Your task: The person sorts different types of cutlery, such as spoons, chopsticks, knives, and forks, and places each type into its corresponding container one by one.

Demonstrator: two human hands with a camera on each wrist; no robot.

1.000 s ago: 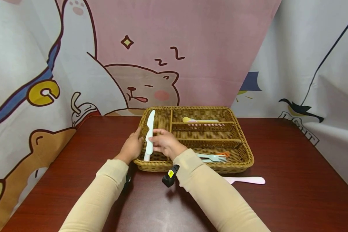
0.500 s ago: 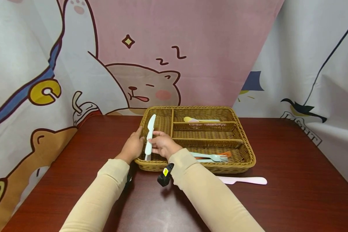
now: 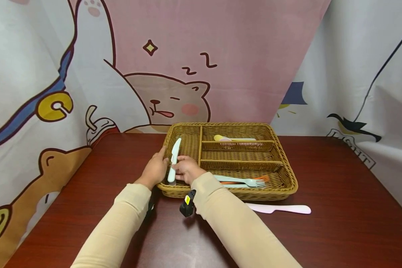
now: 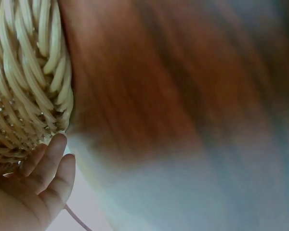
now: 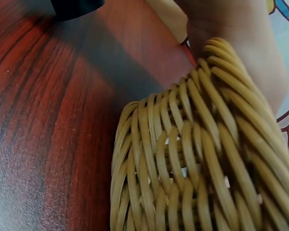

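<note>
My right hand (image 3: pixel 187 170) pinches a pale mint plastic knife (image 3: pixel 174 162) by its handle, inside the long left compartment of the wicker basket (image 3: pixel 201 150). The knife slants with its blade toward the back; a pale, mostly covered piece shows beneath the handle end. At the basket's left side, my left hand (image 3: pixel 154 169) holds the rim, thumb over the top edge. Its fingertips (image 4: pixel 58 142) lie against the outer woven wall in the left wrist view. The right wrist view shows the basket's woven side, with the knife hidden.
Mint forks (image 3: pixel 251 182) and orange cutlery (image 3: pixel 262 178) lie in the front right compartment. Yellow and pink spoons (image 3: pixel 221 138) sit in the back one. A pink knife (image 3: pixel 289 209) lies on the dark red table (image 3: pixel 341 193) before the basket.
My right hand has lowered the mint knife deeper into the left compartment, moving slightly toward me. The left hand keeps its place at the basket's side.
</note>
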